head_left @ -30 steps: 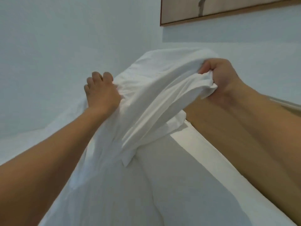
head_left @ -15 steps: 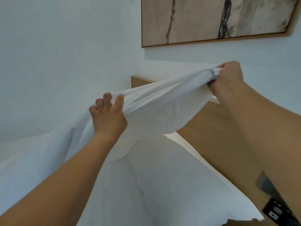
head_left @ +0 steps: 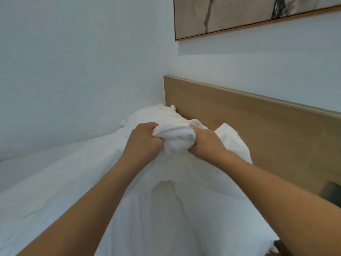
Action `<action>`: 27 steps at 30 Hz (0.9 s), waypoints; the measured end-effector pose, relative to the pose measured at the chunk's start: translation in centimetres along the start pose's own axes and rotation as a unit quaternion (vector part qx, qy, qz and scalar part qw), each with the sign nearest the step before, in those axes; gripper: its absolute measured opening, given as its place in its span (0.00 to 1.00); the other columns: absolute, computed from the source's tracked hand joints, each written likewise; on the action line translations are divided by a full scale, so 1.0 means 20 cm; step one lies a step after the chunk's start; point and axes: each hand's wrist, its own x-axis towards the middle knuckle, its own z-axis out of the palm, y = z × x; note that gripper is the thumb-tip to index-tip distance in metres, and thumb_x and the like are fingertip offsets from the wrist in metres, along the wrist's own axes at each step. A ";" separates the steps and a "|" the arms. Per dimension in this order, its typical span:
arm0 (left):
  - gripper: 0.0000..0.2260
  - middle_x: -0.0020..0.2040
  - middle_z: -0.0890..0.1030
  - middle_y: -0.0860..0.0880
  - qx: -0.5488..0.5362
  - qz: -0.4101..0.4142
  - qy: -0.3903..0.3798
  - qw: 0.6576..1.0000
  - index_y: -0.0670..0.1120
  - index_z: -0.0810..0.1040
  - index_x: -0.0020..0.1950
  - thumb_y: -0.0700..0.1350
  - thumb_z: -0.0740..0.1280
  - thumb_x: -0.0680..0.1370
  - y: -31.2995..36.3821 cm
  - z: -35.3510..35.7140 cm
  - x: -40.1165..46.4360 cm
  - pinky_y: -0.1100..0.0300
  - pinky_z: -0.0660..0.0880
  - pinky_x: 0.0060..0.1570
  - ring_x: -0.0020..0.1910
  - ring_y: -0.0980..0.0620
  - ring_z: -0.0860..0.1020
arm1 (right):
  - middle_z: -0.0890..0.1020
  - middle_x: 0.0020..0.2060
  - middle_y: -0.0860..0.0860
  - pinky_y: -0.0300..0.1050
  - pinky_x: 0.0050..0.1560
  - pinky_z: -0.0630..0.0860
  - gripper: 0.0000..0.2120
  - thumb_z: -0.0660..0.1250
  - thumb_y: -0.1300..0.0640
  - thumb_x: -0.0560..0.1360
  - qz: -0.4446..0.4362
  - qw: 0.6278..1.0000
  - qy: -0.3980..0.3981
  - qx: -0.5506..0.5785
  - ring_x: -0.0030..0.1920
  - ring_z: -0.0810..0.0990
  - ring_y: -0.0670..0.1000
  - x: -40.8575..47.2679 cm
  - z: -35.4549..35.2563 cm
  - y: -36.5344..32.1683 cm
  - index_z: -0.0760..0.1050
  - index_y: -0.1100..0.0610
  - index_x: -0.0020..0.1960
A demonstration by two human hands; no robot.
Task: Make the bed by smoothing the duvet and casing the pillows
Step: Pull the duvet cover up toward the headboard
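Observation:
A white pillowcase [head_left: 173,139] is bunched up between my two hands over the bed. My left hand [head_left: 144,140] grips the bunch on its left side with curled fingers. My right hand [head_left: 204,142] grips it on the right, close beside the left. Below and in front of the hands lies a white pillow [head_left: 193,209], its far corner [head_left: 230,133] poking up near the headboard. Another white pillow [head_left: 156,113] lies in the far corner by the wall. The white duvet [head_left: 55,182] spreads out to the left.
A wooden headboard [head_left: 258,130] runs along the right behind the pillows. A framed picture [head_left: 249,13] hangs above it on the white wall [head_left: 83,71]. A dark object [head_left: 332,194] shows at the right edge by the headboard.
My hands held the pillowcase stretched wide and raised; they have come down and together, gathering the fabric into a bunch over the pillow. The view has dropped toward the bed.

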 end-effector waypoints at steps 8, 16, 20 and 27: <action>0.06 0.47 0.78 0.42 0.282 -0.094 0.165 0.941 0.44 0.75 0.50 0.41 0.64 0.73 -0.44 -0.18 -0.04 0.49 0.74 0.40 0.47 0.37 0.77 | 0.77 0.37 0.50 0.46 0.43 0.65 0.03 0.62 0.60 0.70 -0.091 0.977 0.164 -0.100 0.42 0.77 0.58 0.34 -0.52 -0.33 0.70 0.53 0.40; 0.13 0.56 0.80 0.37 0.333 0.044 0.312 0.889 0.44 0.80 0.54 0.44 0.62 0.72 0.33 -1.24 0.57 0.50 0.74 0.52 0.55 0.34 0.77 | 0.82 0.48 0.60 0.54 0.53 0.72 0.09 0.63 0.58 0.73 -0.039 0.931 0.313 -0.185 0.50 0.80 0.64 0.64 -1.10 -0.37 0.78 0.54 0.51; 0.23 0.53 0.79 0.35 0.443 0.144 0.239 0.852 0.44 0.72 0.61 0.60 0.59 0.76 0.55 -1.17 0.49 0.51 0.71 0.47 0.53 0.34 0.77 | 0.79 0.46 0.59 0.54 0.54 0.70 0.09 0.63 0.60 0.72 0.027 0.913 0.306 -0.268 0.49 0.78 0.62 0.67 -1.04 -0.21 0.78 0.58 0.50; 0.29 0.66 0.76 0.43 0.294 -0.085 -0.240 0.921 0.46 0.76 0.67 0.63 0.67 0.73 -0.26 -0.36 0.08 0.55 0.70 0.62 0.63 0.46 0.75 | 0.76 0.56 0.51 0.49 0.58 0.65 0.14 0.60 0.57 0.74 -0.089 0.876 0.009 -0.475 0.57 0.74 0.54 0.27 -0.49 0.06 0.74 0.49 0.58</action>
